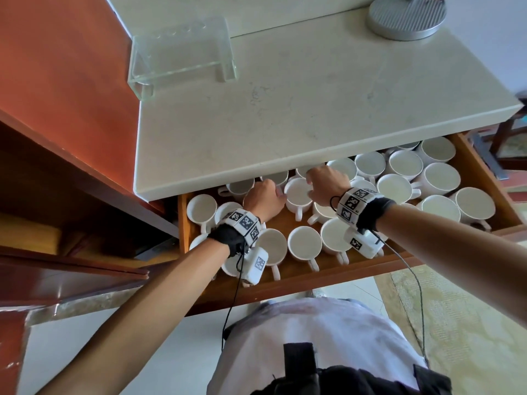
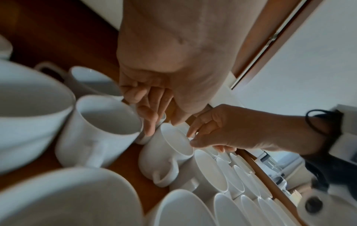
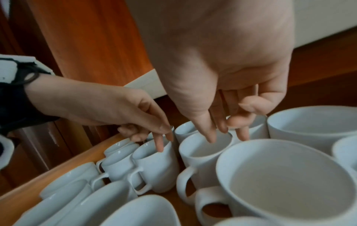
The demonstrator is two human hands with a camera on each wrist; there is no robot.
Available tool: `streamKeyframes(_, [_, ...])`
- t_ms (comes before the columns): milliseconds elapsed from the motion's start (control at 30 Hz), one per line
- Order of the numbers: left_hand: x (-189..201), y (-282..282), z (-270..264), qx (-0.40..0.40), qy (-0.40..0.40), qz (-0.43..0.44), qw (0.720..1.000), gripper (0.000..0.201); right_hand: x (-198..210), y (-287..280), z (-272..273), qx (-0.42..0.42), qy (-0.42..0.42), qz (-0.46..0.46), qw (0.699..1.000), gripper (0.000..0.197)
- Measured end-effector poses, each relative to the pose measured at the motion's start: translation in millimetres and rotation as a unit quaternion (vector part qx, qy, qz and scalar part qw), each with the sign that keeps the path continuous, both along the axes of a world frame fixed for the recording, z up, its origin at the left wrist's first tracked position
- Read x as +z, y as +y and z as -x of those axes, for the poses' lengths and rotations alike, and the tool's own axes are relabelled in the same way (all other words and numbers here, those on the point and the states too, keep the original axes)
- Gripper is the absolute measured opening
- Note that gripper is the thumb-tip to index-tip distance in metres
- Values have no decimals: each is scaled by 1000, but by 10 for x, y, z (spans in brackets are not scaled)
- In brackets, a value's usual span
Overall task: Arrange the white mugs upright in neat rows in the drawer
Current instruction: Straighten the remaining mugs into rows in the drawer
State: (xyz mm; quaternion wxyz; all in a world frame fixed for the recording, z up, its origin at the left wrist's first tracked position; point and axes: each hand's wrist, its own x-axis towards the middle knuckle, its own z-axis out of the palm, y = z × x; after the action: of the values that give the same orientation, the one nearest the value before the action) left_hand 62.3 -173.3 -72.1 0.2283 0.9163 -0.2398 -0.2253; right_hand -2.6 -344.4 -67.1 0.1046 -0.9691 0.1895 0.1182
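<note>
The wooden drawer [image 1: 182, 223] stands pulled out under the counter, filled with several upright white mugs. My left hand [image 1: 278, 192] reaches into the middle-left of the drawer and pinches the rim of a mug [image 3: 154, 162], one finger inside it. That mug is hidden under the hand in the head view. My right hand [image 1: 309, 189] is just to its right. Its fingers [image 3: 211, 137] dip into the neighbouring mug [image 1: 296, 195] and its thumb pinches the rim [image 2: 190, 139]. Both mugs stand on the drawer floor, side by side, handles towards me.
The pale stone countertop [image 1: 285, 109] overhangs the back rows of mugs. On it are a clear acrylic stand [image 1: 182, 49] and a grey round base [image 1: 407, 18]. More mugs [image 1: 439, 178] crowd the drawer's right side. A wooden cabinet [image 1: 71, 172] is on the left.
</note>
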Motion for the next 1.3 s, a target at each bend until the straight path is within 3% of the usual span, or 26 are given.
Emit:
streamKeyframes(167, [-104,-193,-24,21,32,-12,999,36,-107,-54,-38,-81,-11,-62,995,29])
streamKeyframes(333, [-118,-250,18,41,7,-13,999,45,-163,-103,-84,-129,-15,-98,987,26])
streamKeyframes(433, [-112,-298,27,45,13,-15,999,36,-198,-126,-83,-127,-20,-110,986,24])
streamKeyframes(600, [-191,-373,15,59,-11,-30,998,43,-219,-191,-91,-117,-23,-131,984,23])
streamKeyframes(833, [-138,-387,78,80,-55,-52,994,16,-242,-251,-98,-70,-14,-148,986,20])
streamKeyframes(967, [-176,-309,126,87,-86,-68,990,37,-265,-245,-124,-52,-14,-164,985,17])
streamKeyframes(1133, [-195,-258,171,93,-103,-68,988,39,-303,-215,-155,-17,-22,-173,984,13])
streamKeyframes(1300, [-154,-239,188,101,-108,-82,986,7,-299,-172,-188,6,-19,-166,986,12])
